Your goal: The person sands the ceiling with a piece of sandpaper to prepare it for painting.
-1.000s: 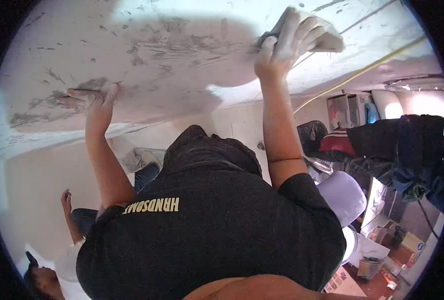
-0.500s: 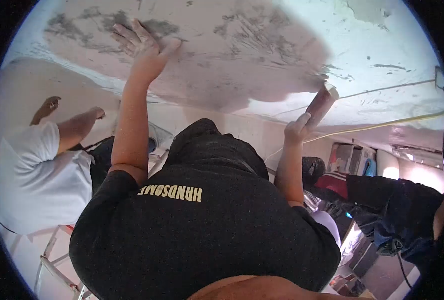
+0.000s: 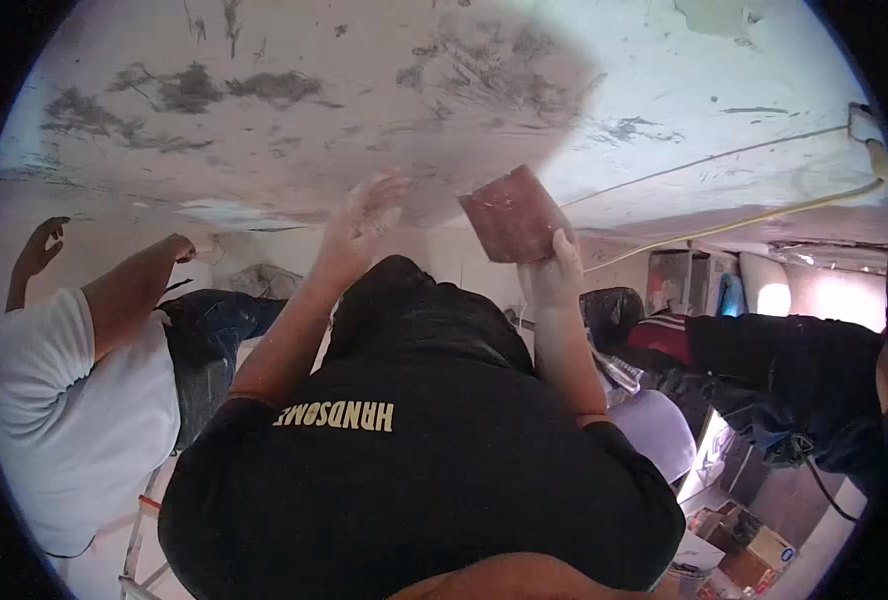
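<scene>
My right hand grips a reddish-brown sanding block, its flat square face turned into view and the thumb along its near corner. Left of it, my left hand is raised with fingers apart, somewhat blurred, and holds nothing. Above both hands spreads a whitish plastered surface with dark grey smudges and scratches. Both hands look apart from it. Pale dust coats my hands and forearms.
On the left, a person in a white shirt has both arms raised. Another person in dark clothes is at the right. A yellow cable runs along the surface. Boxes lie low at right; a ladder-like frame stands lower left.
My left hand has come off the smudged surface and moved right and down. My right hand has swung the sanding block leftward and turned its flat face into view.
</scene>
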The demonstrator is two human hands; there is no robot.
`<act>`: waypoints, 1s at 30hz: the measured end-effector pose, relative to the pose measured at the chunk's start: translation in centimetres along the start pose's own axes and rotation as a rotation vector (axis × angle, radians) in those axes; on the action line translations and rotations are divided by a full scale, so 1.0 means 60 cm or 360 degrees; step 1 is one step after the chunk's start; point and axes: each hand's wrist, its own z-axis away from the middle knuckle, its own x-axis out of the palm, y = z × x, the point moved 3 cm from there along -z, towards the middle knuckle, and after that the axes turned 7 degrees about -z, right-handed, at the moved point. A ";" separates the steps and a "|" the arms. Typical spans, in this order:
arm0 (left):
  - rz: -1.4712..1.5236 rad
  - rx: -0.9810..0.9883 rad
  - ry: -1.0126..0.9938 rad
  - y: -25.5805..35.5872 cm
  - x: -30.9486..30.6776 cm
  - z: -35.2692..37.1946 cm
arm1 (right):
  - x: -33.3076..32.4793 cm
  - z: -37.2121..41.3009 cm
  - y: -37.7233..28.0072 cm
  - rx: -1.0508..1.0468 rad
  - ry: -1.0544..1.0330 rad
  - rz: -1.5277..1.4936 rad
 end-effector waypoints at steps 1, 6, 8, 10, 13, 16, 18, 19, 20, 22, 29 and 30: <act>0.0263 -0.0081 -0.0195 0.002 0.017 -0.005 | 0.009 -0.004 0.006 0.0082 0.0025 -0.0033; 0.0517 0.0032 -0.0403 0.036 0.053 -0.033 | 0.027 -0.002 0.038 0.0223 0.0080 -0.0098; 0.0388 0.0033 -0.0405 0.036 0.042 -0.046 | 0.033 -0.003 0.048 0.0227 0.0179 -0.0036; 0.0039 -0.0119 -0.0516 0.052 0.024 -0.056 | 0.048 -0.002 0.055 0.0223 0.0248 0.0046; -0.0042 -0.0237 -0.0530 0.087 0.004 -0.061 | 0.072 -0.011 0.052 0.0196 0.0265 0.0110; 0.0091 -0.0284 -0.0522 0.081 -0.004 -0.053 | 0.092 -0.006 0.048 0.0223 0.0321 0.0349; 0.0049 -0.0263 -0.0508 0.053 0.001 -0.054 | 0.098 -0.002 0.049 0.0187 0.0263 0.0452; -0.0002 -0.0237 -0.0472 0.043 0.002 -0.053 | 0.101 0.002 0.051 0.0177 0.0292 0.0454; 0.0005 -0.0244 -0.0505 0.043 0.006 -0.050 | 0.104 0.006 0.051 0.0175 0.0303 0.0550; -0.0075 -0.0197 -0.0353 0.054 0.012 -0.048 | 0.096 0.017 0.056 0.0175 0.0344 0.0573; -0.0229 -0.0125 -0.0216 0.067 0.014 -0.018 | 0.122 0.026 0.062 0.0218 0.0095 0.0735; -0.0277 -0.0102 -0.0161 0.094 0.010 -0.012 | 0.131 0.025 0.059 0.0212 0.0110 0.0752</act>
